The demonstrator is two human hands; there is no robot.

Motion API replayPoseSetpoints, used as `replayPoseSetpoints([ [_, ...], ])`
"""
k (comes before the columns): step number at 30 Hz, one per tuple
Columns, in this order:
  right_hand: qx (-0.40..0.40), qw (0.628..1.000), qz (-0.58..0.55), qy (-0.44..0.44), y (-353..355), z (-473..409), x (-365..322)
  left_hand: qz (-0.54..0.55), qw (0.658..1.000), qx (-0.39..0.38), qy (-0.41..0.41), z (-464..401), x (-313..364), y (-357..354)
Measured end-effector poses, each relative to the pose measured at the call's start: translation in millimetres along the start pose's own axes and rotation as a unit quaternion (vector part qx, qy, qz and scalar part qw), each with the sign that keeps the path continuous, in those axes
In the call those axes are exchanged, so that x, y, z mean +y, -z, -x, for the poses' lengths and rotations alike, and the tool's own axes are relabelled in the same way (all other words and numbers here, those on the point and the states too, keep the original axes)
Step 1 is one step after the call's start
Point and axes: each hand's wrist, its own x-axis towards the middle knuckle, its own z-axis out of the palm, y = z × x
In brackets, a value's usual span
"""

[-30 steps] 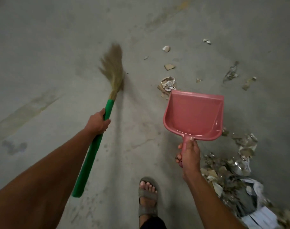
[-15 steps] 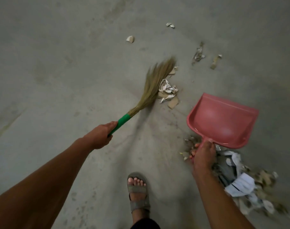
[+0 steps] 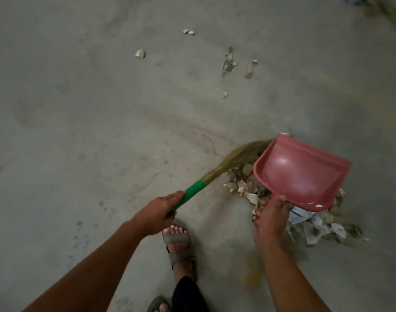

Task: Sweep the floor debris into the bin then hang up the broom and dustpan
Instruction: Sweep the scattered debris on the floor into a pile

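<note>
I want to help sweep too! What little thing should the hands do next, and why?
Probably lower the pink dustpan so its open edge meets the floor beside the debris pile. The right hand holds it lifted and empty above the pile, while the left hand has the broom bristles already against the scraps, ready to push them in.

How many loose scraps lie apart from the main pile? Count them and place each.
5 scraps: one farthest away, one far left, a shredded grey one, a tan one beside it, a small one nearest the dustpan. The dustpan may hide others.
</note>
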Motion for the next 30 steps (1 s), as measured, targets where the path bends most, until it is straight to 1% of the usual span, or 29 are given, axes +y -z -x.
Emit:
replayPoseSetpoints([
  [2,0.0,1.0,-0.004,0.001,7.8,4.8,-1.4,0.002,1.0,0.028,-0.006,7.8,1.3,13.5],
  [5,-0.006,1.0,-0.007,0.012,8.4,11.3,-4.6,-0.044,0.999,0.032,-0.005,12.2,-4.6,40.8],
  [9,-0.016,1.0,0.001,0.016,-5.1,20.2,-6.0,-0.068,0.997,0.036,0.01,10.9,-13.1,77.7],
  [15,-0.041,0.998,0.025,0.027,-39.6,22.4,-12.0,-0.06,0.996,0.066,0.025,-3.6,-20.6,115.0],
  [19,-0.059,0.997,0.049,0.022,-67.8,14.8,-25.7,-0.052,0.996,0.058,0.033,-12.9,-32.9,140.3],
  [21,-0.061,0.995,0.072,0.034,-83.0,11.6,-36.5,-0.039,0.996,0.063,0.045,-15.1,-37.8,156.6],
  [23,-0.073,0.993,0.078,0.049,-101.4,7.4,-46.5,-0.016,0.993,0.087,0.078,-13.5,-45.1,172.8],
  [26,-0.102,0.989,0.093,0.061,-134.5,3.5,-62.2,0.04,0.98,0.143,0.134,-9.6,-58.9,200.4],
  [28,-0.122,0.985,0.104,0.072,-158.9,4.3,-75.1,0.088,0.964,0.183,0.172,-10.5,-69.3,219.3],
  [30,-0.138,0.981,0.1,0.088,-183.4,6.8,-88.3,0.132,0.941,0.235,0.206,-17.0,-84.5,238.0],
])
